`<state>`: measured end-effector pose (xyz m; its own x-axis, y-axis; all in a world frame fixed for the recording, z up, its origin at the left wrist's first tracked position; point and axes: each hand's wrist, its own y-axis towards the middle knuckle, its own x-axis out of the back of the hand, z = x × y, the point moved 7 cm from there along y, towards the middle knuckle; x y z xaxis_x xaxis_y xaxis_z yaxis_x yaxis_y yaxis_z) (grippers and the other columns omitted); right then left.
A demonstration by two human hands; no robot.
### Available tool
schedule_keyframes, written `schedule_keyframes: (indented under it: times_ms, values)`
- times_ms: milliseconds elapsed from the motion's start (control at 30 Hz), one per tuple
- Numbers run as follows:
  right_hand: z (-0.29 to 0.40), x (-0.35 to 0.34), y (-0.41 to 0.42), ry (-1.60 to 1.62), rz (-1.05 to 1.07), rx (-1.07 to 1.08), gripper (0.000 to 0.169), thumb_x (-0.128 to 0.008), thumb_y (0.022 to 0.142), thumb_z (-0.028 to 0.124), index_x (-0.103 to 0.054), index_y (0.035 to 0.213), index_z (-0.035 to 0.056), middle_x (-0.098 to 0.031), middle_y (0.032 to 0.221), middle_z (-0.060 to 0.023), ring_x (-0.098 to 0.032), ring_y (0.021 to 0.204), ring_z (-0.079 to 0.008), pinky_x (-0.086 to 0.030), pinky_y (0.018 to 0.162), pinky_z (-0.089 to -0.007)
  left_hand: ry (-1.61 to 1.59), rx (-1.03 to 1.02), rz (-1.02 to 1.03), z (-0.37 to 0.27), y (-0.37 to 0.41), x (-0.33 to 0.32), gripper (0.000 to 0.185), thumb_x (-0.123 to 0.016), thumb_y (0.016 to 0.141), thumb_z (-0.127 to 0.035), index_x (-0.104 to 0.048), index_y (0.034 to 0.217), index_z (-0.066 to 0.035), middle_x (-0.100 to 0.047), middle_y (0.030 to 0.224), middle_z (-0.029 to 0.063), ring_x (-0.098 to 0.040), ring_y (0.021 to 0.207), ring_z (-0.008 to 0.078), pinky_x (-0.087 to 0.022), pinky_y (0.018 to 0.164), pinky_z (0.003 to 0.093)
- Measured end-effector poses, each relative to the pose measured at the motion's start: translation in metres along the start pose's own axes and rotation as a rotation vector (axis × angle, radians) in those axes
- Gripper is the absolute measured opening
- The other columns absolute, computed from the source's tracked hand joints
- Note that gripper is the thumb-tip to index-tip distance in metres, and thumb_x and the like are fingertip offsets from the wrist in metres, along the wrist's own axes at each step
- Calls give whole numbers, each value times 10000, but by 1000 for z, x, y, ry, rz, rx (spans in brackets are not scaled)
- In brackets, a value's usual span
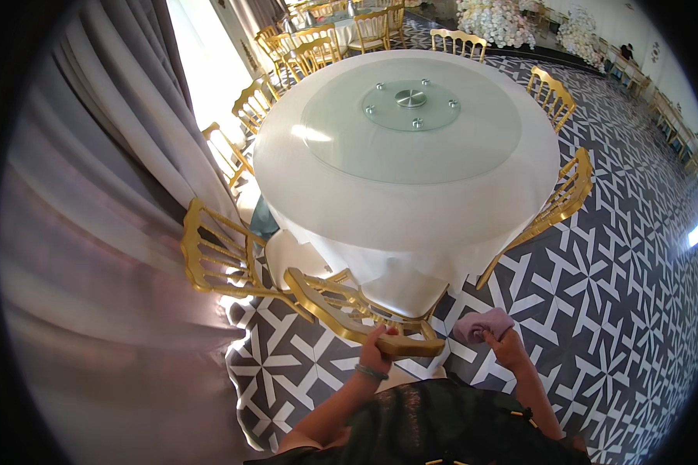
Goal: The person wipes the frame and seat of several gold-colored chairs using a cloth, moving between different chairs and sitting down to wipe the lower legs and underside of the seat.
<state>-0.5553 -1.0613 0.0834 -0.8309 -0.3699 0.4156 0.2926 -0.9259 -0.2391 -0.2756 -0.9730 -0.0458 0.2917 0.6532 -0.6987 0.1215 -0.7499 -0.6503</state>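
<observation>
My left hand (377, 352), with a bracelet at the wrist, grips the top rail of a gold spindle-back chair (331, 314) directly before me. The chair's pale seat (404, 293) reaches under the hanging white tablecloth (349, 224). In my right hand (505, 344) is a bunched pink cloth (481, 325), held off the floor to the right of that chair. Past the chair stands the round table, bearing a large glass turntable (413, 157). A smaller glass disc (395, 119) with metal knobs lies at its middle.
Another gold chair (215, 256) stands close on the left, beside long grey curtains (122, 133). One more gold chair (564, 195) is at the table's right side. Farther off are several gold chairs, another laid table (343, 29) and white flower arrangements (494, 23). The floor (587, 273) has patterned tiles.
</observation>
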Motion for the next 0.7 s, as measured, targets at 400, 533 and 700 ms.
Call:
schedule_keyframes:
  times_ms: [400,533,700]
  values:
    - [-113,74,-36,-59,101,-52,117,-545,870,75,-587,953,5,-578,822,-41,-554,796,-119,-463,690,-263,-86,-250,-181,-6,-18,-7,232,-589,791,-182,-468,935,-46,-532,712,98,-537,680,230,-489,698,390]
    - [-119,72,-51,62,76,-122,196,-540,887,128,-591,1035,9,-600,875,-32,-558,779,-109,-455,702,-252,-126,-219,-236,10,-39,16,251,-598,801,-178,-413,914,-50,-516,700,103,-526,657,239,-503,695,377]
    - [-107,39,-54,363,155,-202,209,-547,884,137,-599,1035,2,-610,871,-34,-568,766,-96,-468,668,-241,-103,-218,-339,13,-99,56,252,-611,790,-186,-438,928,-64,-544,703,113,-550,673,264,-504,695,388]
